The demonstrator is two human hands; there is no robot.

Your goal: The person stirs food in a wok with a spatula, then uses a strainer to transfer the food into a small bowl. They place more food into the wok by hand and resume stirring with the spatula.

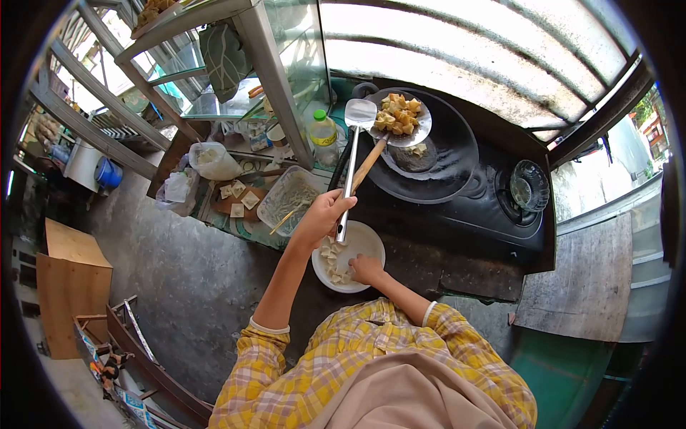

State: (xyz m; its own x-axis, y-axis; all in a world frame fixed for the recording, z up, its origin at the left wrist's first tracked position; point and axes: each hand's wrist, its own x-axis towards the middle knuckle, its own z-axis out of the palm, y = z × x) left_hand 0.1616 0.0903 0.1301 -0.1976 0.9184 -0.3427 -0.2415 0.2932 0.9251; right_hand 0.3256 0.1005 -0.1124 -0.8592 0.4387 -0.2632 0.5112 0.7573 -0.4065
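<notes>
Grey concrete floor [171, 264], patchy, mostly on left side. Top: pale sheet [457, 61] crossed by dark bars, bright daylight coming through. Upper left: glass case [270, 71], grey frame, clear panes. Far left: grey rails [100, 143] slanting across, glare between them, blue bucket [109, 173] just past. Left edge: light-brown wooden box [71, 304]. Lower left: dark-brown frame [161, 368], tilted; exact type unclear. Right: weathered grey board [572, 279], pale panel [647, 268] beside it, green panel [561, 375] below. Far right: opening to outdoors, some greenery [647, 111], sunlit.
</notes>
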